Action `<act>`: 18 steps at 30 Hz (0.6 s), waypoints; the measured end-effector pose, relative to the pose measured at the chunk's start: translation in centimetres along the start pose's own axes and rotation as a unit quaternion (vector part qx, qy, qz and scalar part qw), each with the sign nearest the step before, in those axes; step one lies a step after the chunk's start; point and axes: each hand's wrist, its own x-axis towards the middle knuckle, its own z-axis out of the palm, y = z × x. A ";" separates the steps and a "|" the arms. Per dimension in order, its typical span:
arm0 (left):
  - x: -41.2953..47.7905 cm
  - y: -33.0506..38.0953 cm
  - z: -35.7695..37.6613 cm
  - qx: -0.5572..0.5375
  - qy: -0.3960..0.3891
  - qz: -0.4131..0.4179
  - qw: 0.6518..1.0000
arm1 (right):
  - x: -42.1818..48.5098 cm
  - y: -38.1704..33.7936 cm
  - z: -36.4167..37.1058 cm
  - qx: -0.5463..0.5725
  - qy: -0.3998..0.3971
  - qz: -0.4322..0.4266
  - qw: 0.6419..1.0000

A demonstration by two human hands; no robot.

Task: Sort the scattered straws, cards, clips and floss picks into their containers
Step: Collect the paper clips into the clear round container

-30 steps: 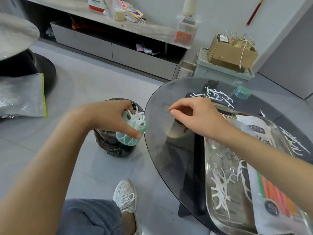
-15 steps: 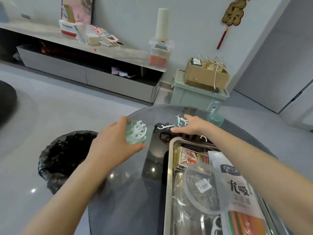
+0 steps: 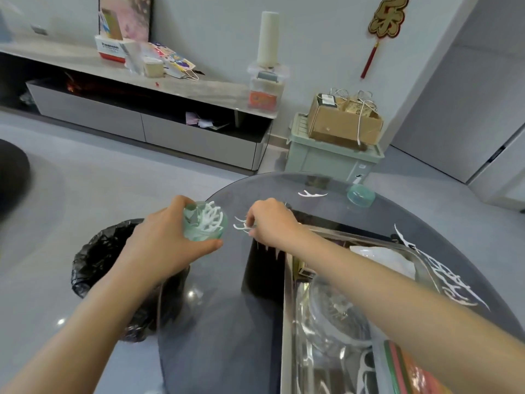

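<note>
My left hand (image 3: pixel 162 245) grips a small clear green jar (image 3: pixel 205 223) with several white floss picks standing in it, at the left edge of the round glass table (image 3: pixel 227 322). My right hand (image 3: pixel 270 223) pinches a few white floss picks (image 3: pixel 241 225) just right of the jar's mouth. One loose floss pick (image 3: pixel 312 194) lies at the table's far side, near the jar's green lid (image 3: pixel 360 195). Several more floss picks (image 3: pixel 451 282) lie along the right edge. A bag of coloured straws (image 3: pixel 412 368) sits in the steel tray (image 3: pixel 287 322).
A black-lined waste bin (image 3: pixel 96 260) stands on the floor under my left forearm. The tray also holds a clear round container (image 3: pixel 335 314) and a white plastic bag (image 3: pixel 383 260). A green crate with cardboard boxes (image 3: pixel 332 155) stands behind the table.
My right hand drew back from the far floss picks with a few pinched and came close to the jar. The left hand kept hold of the jar near the table's left edge.
</note>
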 end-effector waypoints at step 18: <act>-8.8 -8.2 -4.0 0.140 -0.244 -0.025 0.959 | -14.9 -6.5 0.9 -0.046 -0.036 -0.132 0.989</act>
